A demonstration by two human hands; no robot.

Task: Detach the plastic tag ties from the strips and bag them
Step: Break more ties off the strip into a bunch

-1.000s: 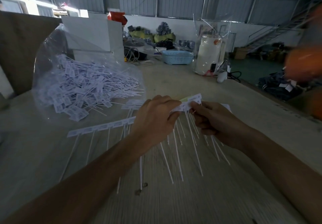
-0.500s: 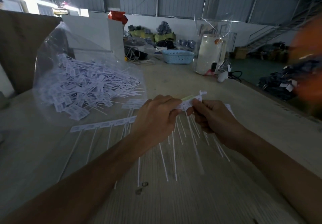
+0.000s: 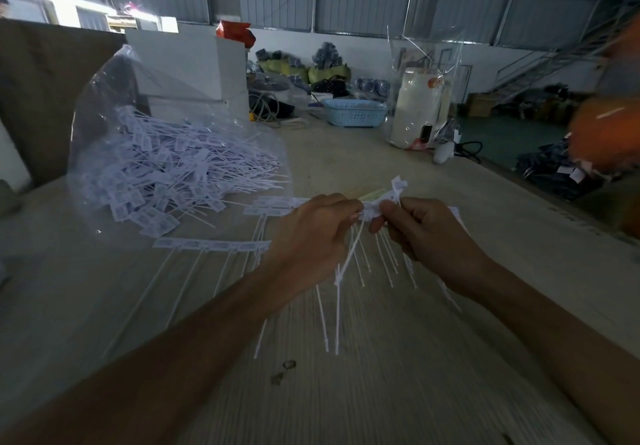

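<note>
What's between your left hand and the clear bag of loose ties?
In the head view, between the left hand and the clear bag, two undetached strips lie on the table: one nearer, another farther back.

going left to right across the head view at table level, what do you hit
clear bag of loose tag ties → strip lying flat on the table → left hand → strip being pulled apart → right hand
</note>
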